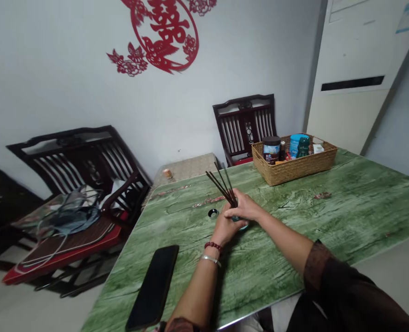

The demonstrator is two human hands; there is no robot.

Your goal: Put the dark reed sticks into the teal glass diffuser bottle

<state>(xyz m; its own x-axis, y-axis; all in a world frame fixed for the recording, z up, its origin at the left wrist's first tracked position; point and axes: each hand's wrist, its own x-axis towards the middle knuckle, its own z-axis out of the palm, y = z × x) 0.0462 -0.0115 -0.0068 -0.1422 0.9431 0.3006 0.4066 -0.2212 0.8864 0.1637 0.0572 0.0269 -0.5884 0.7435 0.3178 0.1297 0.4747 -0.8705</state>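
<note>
A bundle of thin dark diffuser reeds (221,187) slants up and to the left from a small clear glass bottle (245,226), mostly hidden by my hands. My left hand (224,227), with a red bead bracelet and a silver bangle at the wrist, is closed around the bottle from the near left. From the right, my right hand (246,207) closes over the bottle's top and the lower ends of the reeds; its exact grip is partly hidden. A black ring-shaped cap (212,213) lies on the green table just left of my hands.
A black phone (153,287) lies at the near left of the marbled green table (328,226). Towards the back right stands a wicker basket (296,173) with jars and bottles. Dark wooden chairs (245,122) stand behind and at the left, one loaded with bags and cords.
</note>
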